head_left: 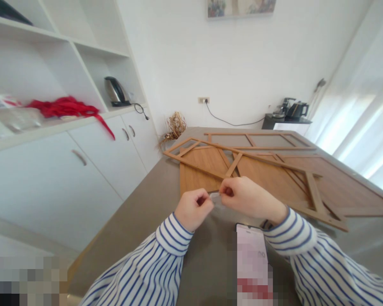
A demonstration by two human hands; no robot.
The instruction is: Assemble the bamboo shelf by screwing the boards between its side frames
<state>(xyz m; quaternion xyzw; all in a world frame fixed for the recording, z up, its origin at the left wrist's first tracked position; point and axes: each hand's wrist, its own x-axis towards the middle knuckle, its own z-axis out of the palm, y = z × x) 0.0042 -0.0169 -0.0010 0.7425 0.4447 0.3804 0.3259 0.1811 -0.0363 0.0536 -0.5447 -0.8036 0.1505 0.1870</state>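
Note:
My left hand and my right hand are close together above the near part of the table. Both are closed in a pinch, and a small clear plastic piece, perhaps a little bag, stretches between their fingertips. Its contents, if any, are too small to make out. Just beyond my hands lie wooden frames and wooden panels, overlapping one another. Below my right wrist a phone with a lit screen lies on the table, partly blurred out.
The grey-brown table reaches to the white wall. On the left, white shelves hold a kettle and red ribbon. Dried stalks stand at the far left corner. A black tea stand with kettles is at the back right, beside curtains.

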